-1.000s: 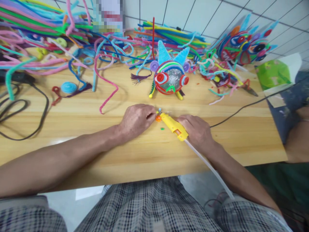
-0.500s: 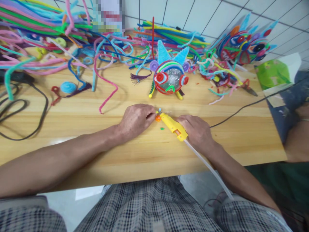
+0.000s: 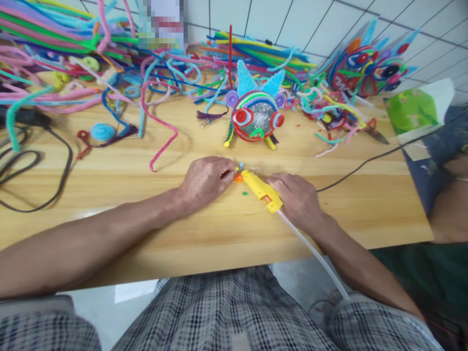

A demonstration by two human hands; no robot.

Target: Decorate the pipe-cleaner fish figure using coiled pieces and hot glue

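Note:
My right hand (image 3: 298, 197) grips a yellow hot glue gun (image 3: 261, 191) by its handle, with a long clear glue stick (image 3: 310, 248) trailing from its back. The gun's nozzle points left at my left hand (image 3: 208, 183), whose fingers are pinched together. A tiny yellow piece (image 3: 237, 168) shows at those fingertips, too small to name. Just below the nozzle is a small orange piece (image 3: 239, 179), and a green bit (image 3: 244, 193) lies on the table nearby. Beyond my hands stands a mask-like figure (image 3: 258, 117) with blue pipe-cleaner horns and red eyes.
Bundles of pipe cleaners (image 3: 44, 29) line the back left against the tiled wall. Two more decorated figures (image 3: 369, 68) lean at the back right. A black cord (image 3: 369, 161) runs from the right. Another person's arm (image 3: 449, 204) is at the right edge.
Both hands and the glue gun hold nearly the same pose. The whole view has shifted very slightly.

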